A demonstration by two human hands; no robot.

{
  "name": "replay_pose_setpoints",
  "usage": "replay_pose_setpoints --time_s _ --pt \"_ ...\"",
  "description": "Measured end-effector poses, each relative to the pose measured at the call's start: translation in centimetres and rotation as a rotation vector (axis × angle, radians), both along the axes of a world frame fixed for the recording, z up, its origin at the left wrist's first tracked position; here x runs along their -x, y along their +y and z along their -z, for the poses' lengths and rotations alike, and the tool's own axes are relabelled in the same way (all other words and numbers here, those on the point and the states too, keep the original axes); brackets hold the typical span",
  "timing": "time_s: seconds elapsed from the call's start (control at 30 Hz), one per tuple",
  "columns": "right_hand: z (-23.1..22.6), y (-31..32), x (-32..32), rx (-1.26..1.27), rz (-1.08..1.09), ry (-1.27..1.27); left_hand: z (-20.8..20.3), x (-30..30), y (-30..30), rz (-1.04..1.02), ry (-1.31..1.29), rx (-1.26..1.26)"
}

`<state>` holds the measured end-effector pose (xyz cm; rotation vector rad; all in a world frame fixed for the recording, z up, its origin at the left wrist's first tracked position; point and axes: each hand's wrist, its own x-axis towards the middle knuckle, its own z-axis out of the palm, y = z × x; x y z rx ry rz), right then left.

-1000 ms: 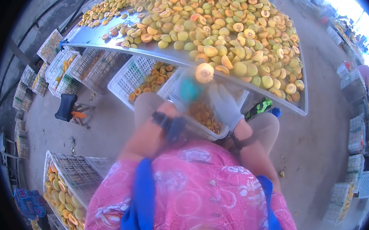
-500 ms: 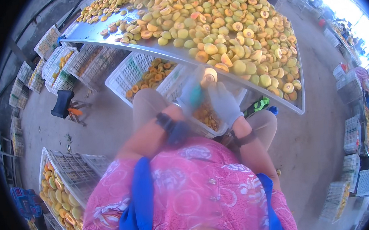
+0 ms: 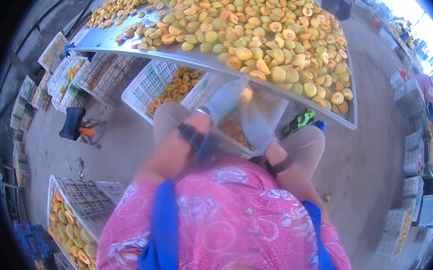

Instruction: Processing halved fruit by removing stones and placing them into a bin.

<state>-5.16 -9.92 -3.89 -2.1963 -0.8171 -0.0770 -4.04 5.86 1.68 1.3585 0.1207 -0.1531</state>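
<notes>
My left hand (image 3: 225, 100), in a pale glove, is closed on a peach half (image 3: 246, 94) just below the metal table's near edge. Its fingers lie along the far side of the fruit, and the fruit is slightly blurred. Just to the right, my gloved right hand (image 3: 257, 128) is below the fruit, its fingers smeared by motion. Beneath both hands stands a white plastic crate (image 3: 248, 151) with small orange-brown pieces (image 3: 233, 130) in it. A broad heap of yellow-green peach halves (image 3: 270, 36) covers much of the metal table (image 3: 135, 51) in front.
Left of my hands, another white crate (image 3: 138, 90) holds cut fruit. A small stool (image 3: 75, 124) stands farther left, and a full crate (image 3: 54, 184) is at the lower left. Stacked crates (image 3: 50, 54) line the left side. People work at the far right.
My left hand has moved slightly right and up, its fingers stretching past the fruit. The right hand has dropped a little toward me. A person's legs have come into view behind the table.
</notes>
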Motion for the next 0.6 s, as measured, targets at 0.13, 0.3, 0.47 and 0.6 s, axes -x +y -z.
replay_pose_setpoints --time_s 0.13,0.3,0.47,0.6 --pt "-1.9 -0.1 -0.4 0.199 -0.055 0.149 0.6 0.9 -1.1 -0.129 -0.34 0.043" --pt "-5.5 0.6 1.5 -0.313 -0.035 0.574 1.2 1.2 -2.7 -0.159 -0.098 0.741" --pt "-6.8 0.4 1.8 -0.647 -0.01 1.164 0.2 1.7 -4.3 -0.544 -0.366 -0.085" --pt "-5.8 0.2 1.7 -0.682 -0.018 1.176 -1.1 1.5 -4.3 -0.562 -0.257 -0.106"
